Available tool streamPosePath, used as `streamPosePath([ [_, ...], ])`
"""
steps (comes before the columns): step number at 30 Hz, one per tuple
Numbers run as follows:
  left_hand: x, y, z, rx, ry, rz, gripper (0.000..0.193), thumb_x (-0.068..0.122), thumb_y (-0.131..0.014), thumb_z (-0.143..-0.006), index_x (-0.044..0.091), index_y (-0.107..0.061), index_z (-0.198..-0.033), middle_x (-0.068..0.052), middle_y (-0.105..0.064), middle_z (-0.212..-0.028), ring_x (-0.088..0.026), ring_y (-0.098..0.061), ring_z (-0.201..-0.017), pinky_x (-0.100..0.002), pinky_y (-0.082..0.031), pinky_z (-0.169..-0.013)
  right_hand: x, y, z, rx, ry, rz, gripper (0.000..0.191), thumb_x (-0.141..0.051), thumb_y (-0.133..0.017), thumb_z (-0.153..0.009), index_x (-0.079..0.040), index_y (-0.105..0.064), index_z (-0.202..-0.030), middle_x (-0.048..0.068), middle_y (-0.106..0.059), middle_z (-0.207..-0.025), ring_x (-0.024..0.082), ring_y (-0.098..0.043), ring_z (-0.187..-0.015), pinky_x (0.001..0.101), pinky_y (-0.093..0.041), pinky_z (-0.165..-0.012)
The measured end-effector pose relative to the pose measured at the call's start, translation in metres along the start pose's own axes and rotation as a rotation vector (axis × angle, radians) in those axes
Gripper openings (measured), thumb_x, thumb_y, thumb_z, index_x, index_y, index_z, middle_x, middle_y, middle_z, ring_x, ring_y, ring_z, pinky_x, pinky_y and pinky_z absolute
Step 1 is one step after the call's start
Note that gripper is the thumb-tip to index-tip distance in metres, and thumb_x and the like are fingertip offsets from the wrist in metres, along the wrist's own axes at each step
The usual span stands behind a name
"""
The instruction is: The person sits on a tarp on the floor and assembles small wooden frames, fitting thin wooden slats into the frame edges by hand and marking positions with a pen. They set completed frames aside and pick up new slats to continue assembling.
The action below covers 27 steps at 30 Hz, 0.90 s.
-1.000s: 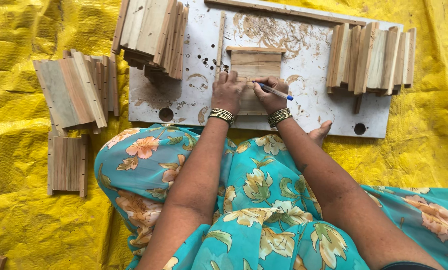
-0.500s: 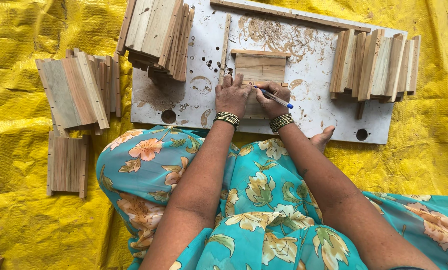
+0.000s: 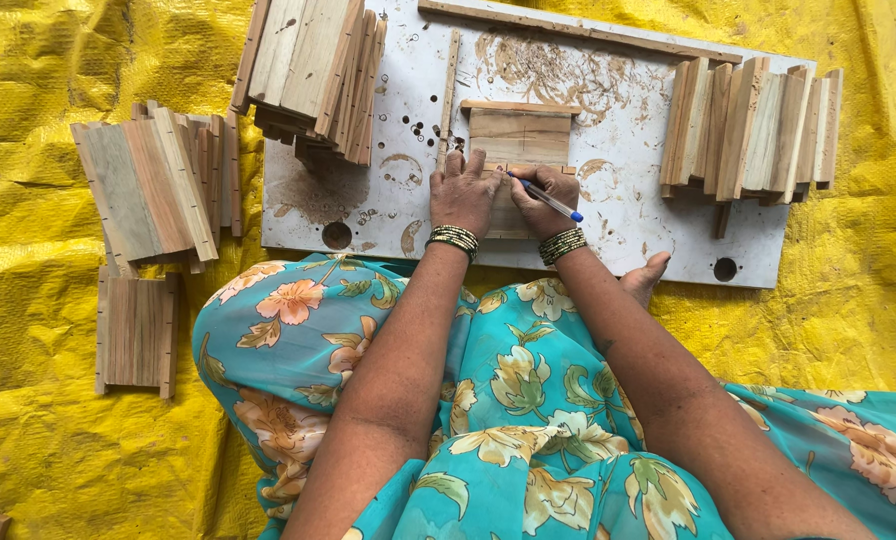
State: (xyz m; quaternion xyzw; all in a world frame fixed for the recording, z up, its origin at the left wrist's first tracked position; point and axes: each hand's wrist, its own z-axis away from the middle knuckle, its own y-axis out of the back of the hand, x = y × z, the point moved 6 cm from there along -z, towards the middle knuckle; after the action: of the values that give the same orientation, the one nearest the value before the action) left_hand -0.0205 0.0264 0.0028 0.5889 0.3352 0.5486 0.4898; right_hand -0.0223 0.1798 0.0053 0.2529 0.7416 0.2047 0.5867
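The person's arms are bare from the wrists to above the elbows, with no sleeves in view. The left hand (image 3: 465, 195) carries a stacked band of small green and gold beads at the wrist, and the right hand (image 3: 545, 192) carries a matching beaded band just below it. Below the bangles, the lap is covered by a turquoise garment (image 3: 508, 400) printed with large orange, cream and olive flowers and leaves, draped in loose folds.
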Motion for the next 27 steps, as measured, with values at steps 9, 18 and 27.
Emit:
streamPosePath([
  [9,-0.0004,-0.0003,-0.0006,-0.003,-0.003,-0.007,0.038,0.023,-0.062,-0.091,0.036,-0.071,-0.126,0.003,-0.049,-0.141,-0.024,-0.040,-0.128,-0.044,-0.040,-0.102,0.0010,-0.0011,0.0002,-0.006,-0.029,-0.010,0.011,-0.010,-0.081,-0.084,-0.006,-0.078,-0.093,0.009,-0.078,-0.084,0.014,-0.076,-0.074,0.0265,-0.062,-0.069],
  [18,0.0001,0.0028,0.0003,-0.033,0.003,0.014,0.036,0.024,-0.061,-0.093,0.035,-0.072,-0.125,0.003,-0.049,-0.142,-0.024,-0.039,-0.129,-0.045,-0.040,-0.103,-0.0022,0.0005,-0.0001,-0.026,-0.050,-0.001,0.009,-0.010,-0.081,-0.083,-0.005,-0.077,-0.090,0.009,-0.078,-0.082,0.013,-0.075,-0.071,0.0263,-0.061,-0.066],
  [27,0.0001,0.0027,0.0009,-0.015,-0.001,-0.009,0.038,0.021,-0.064,-0.090,0.036,-0.072,-0.123,0.003,-0.049,-0.143,-0.023,-0.040,-0.129,-0.045,-0.040,-0.102,-0.0036,-0.0007,-0.0008,-0.002,-0.023,0.010,0.010,-0.011,-0.081,-0.084,-0.006,-0.078,-0.092,0.008,-0.077,-0.082,0.013,-0.075,-0.071,0.0265,-0.061,-0.067],
])
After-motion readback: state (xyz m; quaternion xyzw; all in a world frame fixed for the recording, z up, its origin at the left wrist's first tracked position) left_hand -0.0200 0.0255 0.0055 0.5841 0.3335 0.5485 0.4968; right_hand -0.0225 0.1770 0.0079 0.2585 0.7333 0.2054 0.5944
